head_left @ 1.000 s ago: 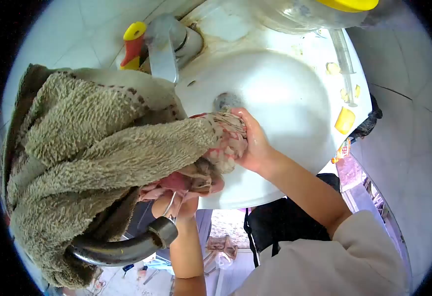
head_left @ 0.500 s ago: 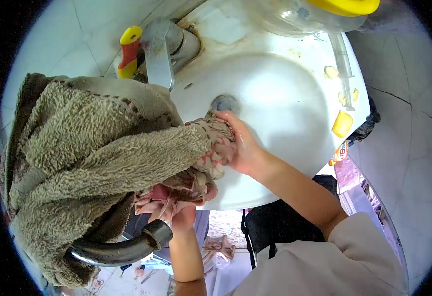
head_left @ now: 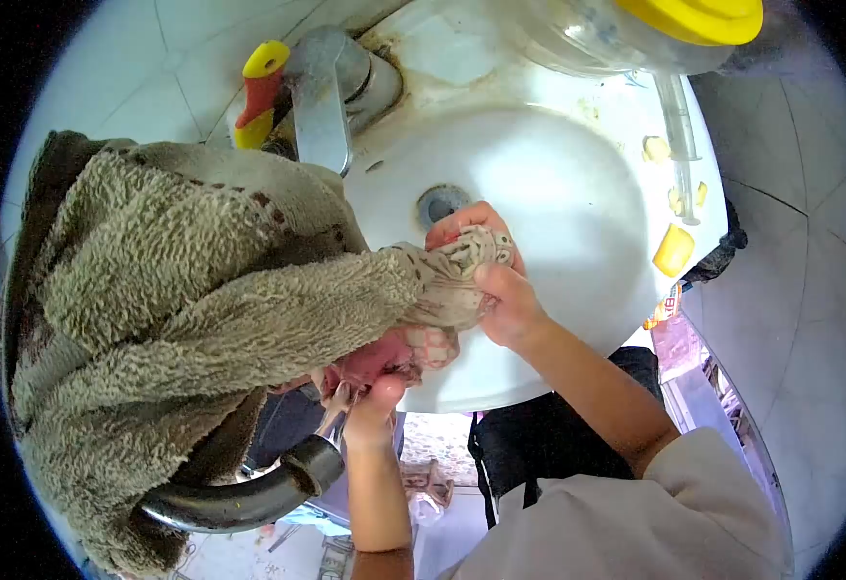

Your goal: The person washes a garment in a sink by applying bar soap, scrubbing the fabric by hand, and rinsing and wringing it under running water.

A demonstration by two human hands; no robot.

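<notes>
A wet, bunched cloth (head_left: pixel 447 290), cream with small dark marks, is gripped in my right hand (head_left: pixel 515 304) over the sink, near the drain. My right fingers and thumb wrap round its folded end. Lower down, my left hand (head_left: pixel 375 411) holds a pink bunched portion (head_left: pixel 375 358), its thumb on top and most fingers hidden. I cannot tell whether the pink and cream parts are one piece. A thin stream of water runs from the dark curved spout (head_left: pixel 312 466) onto the pink part. The towel (head_left: pixel 220 290) partly covers the cloth.
Around the white sink (head_left: pixel 587 319) are a metal tap (head_left: pixel 324 106), a red-and-yellow handle (head_left: pixel 259 97), and a clear container with a yellow lid (head_left: pixel 699 14). On the right rim lie a syringe-like clear tube (head_left: pixel 676 145) and yellow pieces (head_left: pixel 673 250).
My right hand has shifted slightly right and turned, its thumb now showing on the cream cloth. My left hand has moved slightly up and right, its thumb now on the pink part.
</notes>
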